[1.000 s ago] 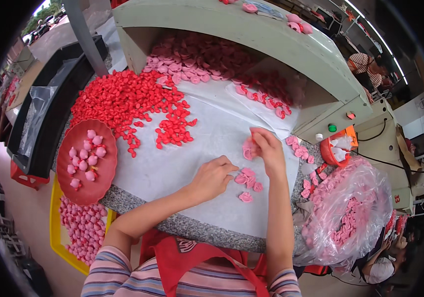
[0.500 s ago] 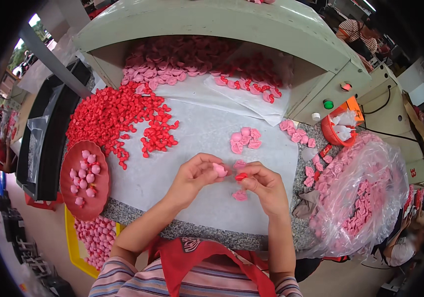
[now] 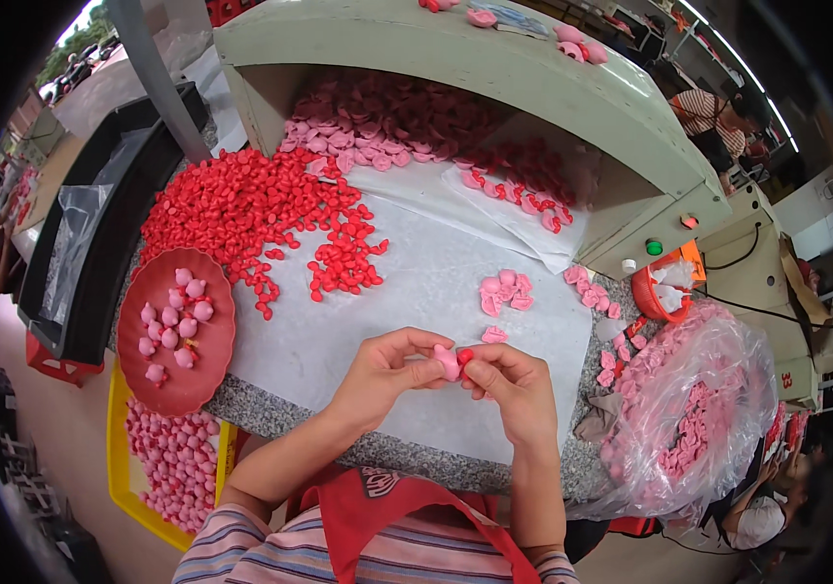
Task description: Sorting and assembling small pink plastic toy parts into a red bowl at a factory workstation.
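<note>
Below frame centre, I see the left hand (image 3: 370, 378) pinching a pink piece (image 3: 446, 363), the right hand (image 3: 524, 391) a red piece (image 3: 464, 357) (gripped from outside, presumably keeping facing sides clear).

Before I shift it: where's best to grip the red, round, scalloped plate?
The plate probably suits a grip on its near rim, coming from the person's side: that edge seems to jut past the speckled grey stone tabletop and looks free of pink round pieces.

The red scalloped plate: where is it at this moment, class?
In the head view, the red scalloped plate is on the left, below the heap of small red pieces, right of the black tray and above the yellow tray.
</note>
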### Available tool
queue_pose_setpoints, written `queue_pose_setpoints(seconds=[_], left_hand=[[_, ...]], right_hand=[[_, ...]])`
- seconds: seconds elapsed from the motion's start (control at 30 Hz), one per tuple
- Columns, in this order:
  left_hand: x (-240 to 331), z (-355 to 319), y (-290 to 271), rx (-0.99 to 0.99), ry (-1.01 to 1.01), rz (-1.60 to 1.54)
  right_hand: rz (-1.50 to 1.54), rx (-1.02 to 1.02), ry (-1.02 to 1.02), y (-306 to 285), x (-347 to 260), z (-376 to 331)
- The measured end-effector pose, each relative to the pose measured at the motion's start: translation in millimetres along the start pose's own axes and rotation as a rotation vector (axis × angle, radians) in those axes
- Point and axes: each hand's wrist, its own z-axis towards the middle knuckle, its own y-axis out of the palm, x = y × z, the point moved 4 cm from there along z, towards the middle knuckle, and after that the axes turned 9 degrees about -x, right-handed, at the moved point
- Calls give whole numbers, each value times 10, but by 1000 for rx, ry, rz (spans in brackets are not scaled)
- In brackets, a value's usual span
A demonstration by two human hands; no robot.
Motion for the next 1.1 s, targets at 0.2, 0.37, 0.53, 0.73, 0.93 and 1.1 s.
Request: queue_pose_setpoints(seconds=[0.2,0.37,0.53,0.73,0.93,1.1], left_hand=[[80,6,132,26,151,291],[102,84,232,-61,52,420],[156,124,394,-112,53,384],[36,118,488,-29,10,250],[-75,157,273,-224,-173,-44],[141,-10,493,-73,213,431]], right_hand=[[-78,-39,-48,-18,-77,-46],[-487,204,-90,87,-231,-272],[-613,333,-175,-1,-248,-404],[-631,270,-155,-84,-258,-358],[-329,203,-196,-72,-123,-430],[-404,186,-222,-35,-211,-406]])
